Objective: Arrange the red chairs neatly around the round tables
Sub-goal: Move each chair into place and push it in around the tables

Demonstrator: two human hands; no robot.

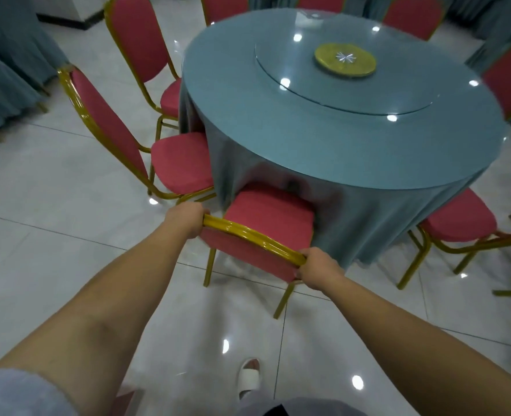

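- Red chair [267, 219] in hand stands at about 6 o'clock of the round table [248, 115], taking the near edge as 6. The front of its seat is tucked into the hanging tablecloth [362, 223], and its back faces the wearer.
- Left hand [185, 219]: fingers curled round the left end of the gold top rail [249, 234] of the backrest.
- Right hand [318, 267]: wrapped round the right end of the same rail. Both arms are stretched well forward.
- Orientation: the rail runs on a slant, left end farther off than the right end. The chair seems turned slightly off a line to the table centre; wide-angle distortion makes this uncertain.
- Neighbours: one chair [182, 163] at about 8 o'clock and another [141, 40] at about 10 o'clock, both with seat fronts at the cloth. A further chair [458, 219] sits at about 4 o'clock. More red backs show round the far side from 11 to 3 o'clock, cut off or blurred.
- Table top carries a glass turntable [278, 64] with a gold disc [345, 60] at its middle.
- Step in hand (judgement): seating and squaring the 6 o'clock chair, with this table's ring otherwise largely set.
- Next move calls for (judgement): an even push or small twist through both hands so the back faces outward squarely. Its depth should match the 8 o'clock chair, and the gaps to 4 and 8 o'clock should be roughly equal.
- Watch point: the cloth is bunched over the seat front and could drag if the chair is driven in further.
- One foot in a white slipper [249, 376] stands on the tiled floor [68, 235] behind the chair.
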